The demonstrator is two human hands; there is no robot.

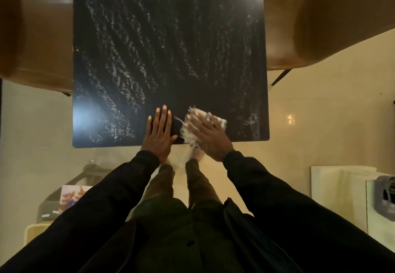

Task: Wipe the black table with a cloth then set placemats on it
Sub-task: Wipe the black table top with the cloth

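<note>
Leaning over the black surface (171,48), the person lays the left hand (159,132) flat and open, seemingly to brace, while the right hand (208,136), fingers straight, presses the frayed cloth (190,133) down near the front edge to wipe.

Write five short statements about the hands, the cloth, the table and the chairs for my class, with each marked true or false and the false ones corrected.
1. The right hand presses a white cloth onto the black table. True.
2. The left hand holds a placemat. False: it lies flat on the table and holds nothing.
3. Placemats are already set on the table. False: none lies on it.
4. Brown chairs stand at both sides of the table. True.
5. The cloth lies at the table's far edge. False: it is at the near edge, close to the person.
</note>
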